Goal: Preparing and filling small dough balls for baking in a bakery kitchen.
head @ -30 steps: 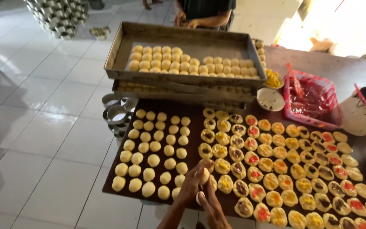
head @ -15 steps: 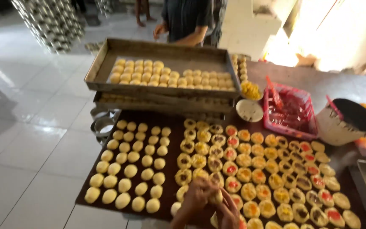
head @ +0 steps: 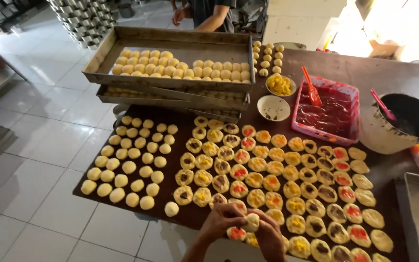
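Honestly, both hands, left hand [head: 221, 224] and right hand [head: 267, 236], pinch one pale round dough piece [head: 251, 222] at the brown bench's [head: 316, 63] near edge; a slip could drop it floorward.

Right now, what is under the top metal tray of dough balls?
Under the top metal tray lies a second tray holding more pale dough balls, seen only along its front edge. A third tray edge peeks out below; its contents are covered.

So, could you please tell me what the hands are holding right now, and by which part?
Both hands, left and right, hold one pale dough piece between them, fingertips pinching its sides above the filled dough rounds.
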